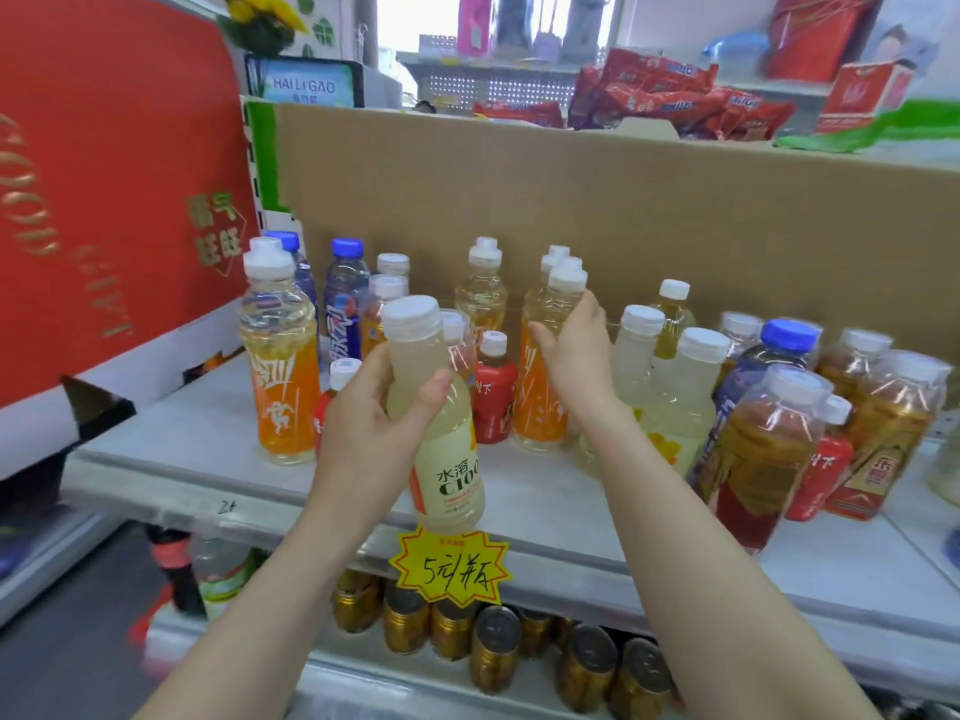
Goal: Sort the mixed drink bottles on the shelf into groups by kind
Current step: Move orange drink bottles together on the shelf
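My left hand (363, 433) grips a pale lemon C100 bottle (441, 449) by its upper body, lifted in front of the grey shelf (182, 439). My right hand (576, 350) is wrapped around the shoulder of an orange-labelled bottle (540, 387) standing mid-shelf. Another orange-labelled bottle (283, 366) stands at the left. Two more pale lemon bottles (675, 402) stand just right of my right hand. Blue-capped bottles (344, 298) stand at the back left, one more (774, 350) at the right. Small red bottles (493, 392) and amber tea bottles (763, 454) are mixed in.
A cardboard panel (623, 210) backs the shelf. A red gift box (104, 189) leans at the left. A yellow price tag (449, 569) hangs on the shelf's front edge. Gold cans (498, 646) fill the shelf below. Red snack packs (670, 96) lie behind the cardboard.
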